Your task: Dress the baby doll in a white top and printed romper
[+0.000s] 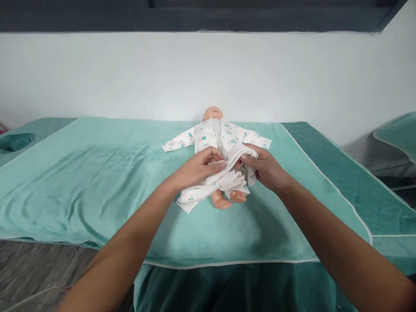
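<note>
A baby doll (212,113) lies on its back on the bed, head toward the wall and bare feet (222,203) toward me. It wears a white baby shirt (203,138) with small green and red prints, its front parted over a plain white layer and both sleeves spread outward. Bunched printed pants (234,181) cover the upper legs. My right hand (268,167) pinches a folded edge of the shirt between thumb and fingers over the doll's belly. Opposite it, my left hand (203,164) touches the same cloth, thumb and loosely bent fingers apart. One shirt corner flares out at lower left.
A teal blanket (97,173) with pale piping covers the bed, wrinkled on the left. Behind stands a white wall (130,78) under a dark overhang (195,19). Another teal-covered piece (398,132) is at far right. Grey wood-like flooring (39,268) shows at lower left.
</note>
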Available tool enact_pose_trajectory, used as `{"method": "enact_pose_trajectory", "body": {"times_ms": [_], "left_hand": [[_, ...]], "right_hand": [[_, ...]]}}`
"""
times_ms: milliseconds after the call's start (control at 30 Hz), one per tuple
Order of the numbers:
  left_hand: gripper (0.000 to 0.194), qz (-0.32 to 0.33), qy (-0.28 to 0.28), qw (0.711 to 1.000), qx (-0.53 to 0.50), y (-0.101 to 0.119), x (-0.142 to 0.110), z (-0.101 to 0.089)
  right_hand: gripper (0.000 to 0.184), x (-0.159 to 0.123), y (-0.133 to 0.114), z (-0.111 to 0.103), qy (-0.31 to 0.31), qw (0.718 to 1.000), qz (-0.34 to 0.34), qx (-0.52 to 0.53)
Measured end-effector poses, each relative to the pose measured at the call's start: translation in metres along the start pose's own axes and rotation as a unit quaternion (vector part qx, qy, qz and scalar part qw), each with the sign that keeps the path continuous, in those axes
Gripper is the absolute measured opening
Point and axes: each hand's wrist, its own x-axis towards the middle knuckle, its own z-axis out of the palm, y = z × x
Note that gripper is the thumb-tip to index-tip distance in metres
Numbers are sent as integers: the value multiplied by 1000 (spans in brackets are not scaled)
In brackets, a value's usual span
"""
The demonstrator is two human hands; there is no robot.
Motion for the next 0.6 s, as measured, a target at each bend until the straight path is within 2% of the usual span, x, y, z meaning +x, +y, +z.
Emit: {"method": "enact_pose_trajectory", "body": {"times_ms": [67,133,200,267,333,400,500,600], "left_hand": [[37,-56,-73,995,22,-5,-5,1],[38,-79,-107,991,13,-8,-8,1],[35,-70,-78,994,-29,-10,-9,1],[32,-42,-5,994,-98,-10,-6,3],[33,-13,68,983,-168,-9,-2,6],[33,10,112,972,-208,-6,3,10],[32,25,134,969,-206,-5,8,10],[30,26,129,975,-181,-6,7,2]], "right_hand": [[31,-1,-2,0,-6,1000,4,2],[35,-1,-5,0,-16,1000,6,-2],[37,-2,-8,0,-25,999,8,-21],[38,-1,-11,2,-44,997,22,-60],[34,0,-13,6,-62,993,25,-99],[31,2,-13,13,-72,990,15,-119],[30,2,-13,19,-115,982,43,-144],[33,-3,-14,18,-155,970,82,-169]]}}
